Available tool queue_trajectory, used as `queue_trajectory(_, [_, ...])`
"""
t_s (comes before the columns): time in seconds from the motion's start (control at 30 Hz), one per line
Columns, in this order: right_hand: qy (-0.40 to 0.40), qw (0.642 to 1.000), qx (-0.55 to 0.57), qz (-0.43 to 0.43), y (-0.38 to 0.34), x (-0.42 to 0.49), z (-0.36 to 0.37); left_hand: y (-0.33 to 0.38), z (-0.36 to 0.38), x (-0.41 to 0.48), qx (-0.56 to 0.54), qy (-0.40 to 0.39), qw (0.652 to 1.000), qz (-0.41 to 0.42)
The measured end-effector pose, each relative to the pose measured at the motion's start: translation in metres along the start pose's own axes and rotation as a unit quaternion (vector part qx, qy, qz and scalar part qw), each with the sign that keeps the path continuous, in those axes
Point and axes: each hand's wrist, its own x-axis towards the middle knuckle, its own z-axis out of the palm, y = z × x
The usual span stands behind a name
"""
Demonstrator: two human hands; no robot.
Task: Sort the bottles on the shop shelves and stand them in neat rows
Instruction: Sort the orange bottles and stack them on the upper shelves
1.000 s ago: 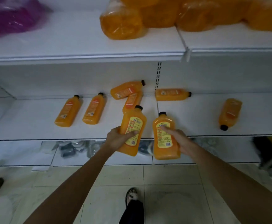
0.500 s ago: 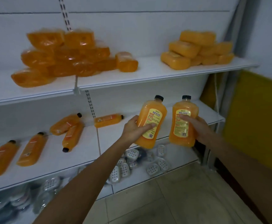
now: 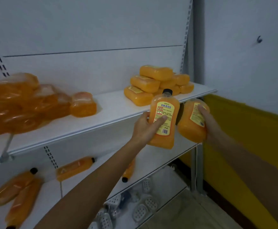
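Observation:
My left hand (image 3: 145, 128) grips an orange bottle (image 3: 166, 111) with a black cap and yellow label, held upright in front of the upper shelf's edge (image 3: 102, 124). My right hand (image 3: 207, 119) grips a second orange bottle (image 3: 190, 129), tilted, its top hidden under that shelf's right end. Several more orange bottles lie on their sides on the middle shelf (image 3: 151, 161): one (image 3: 75, 169) by the back wall, two (image 3: 17, 195) at the left, one (image 3: 128, 172) partly behind my left forearm.
Wrapped orange soap bars (image 3: 156, 83) are stacked at the upper shelf's right end, and orange bags (image 3: 27, 103) are piled at its left. White soap dishes (image 3: 141, 209) lie on the bottom shelf. A yellow wall panel (image 3: 250, 138) stands to the right.
The view has swung up and right. Both hands have lifted their bottles from middle-shelf height to the upper shelf's edge; the right bottle now tilts under it.

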Motion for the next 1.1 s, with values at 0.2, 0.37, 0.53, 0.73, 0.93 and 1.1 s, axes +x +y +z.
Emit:
queue_trajectory(0.2, [-0.040,0.998,-0.022,-0.034,-0.063,0.053,0.010,0.051,0.006,0.078,-0.021,-0.004,0.998,0.058])
queue_trajectory(0.37, [-0.025,0.984,-0.122,-0.128,-0.113,0.095,0.022,0.106,-0.006,0.139,0.046,0.029,0.992,0.116])
queue_trajectory(0.53, [-0.056,0.960,-0.206,-0.179,-0.149,0.154,0.038,0.139,-0.009,0.191,0.047,0.108,0.987,0.108])
queue_trajectory(0.73, [-0.157,0.951,-0.247,-0.103,-0.183,0.227,0.074,0.153,-0.006,0.233,0.056,0.201,0.977,0.045])
queue_trajectory(0.93, [-0.224,0.858,-0.456,-0.081,-0.178,0.280,0.109,0.150,0.006,0.252,0.022,0.236,0.971,-0.024])
queue_trajectory(1.1, [-0.221,0.781,-0.557,-0.176,-0.182,0.295,0.111,0.147,0.018,0.259,0.004,0.258,0.964,-0.057])
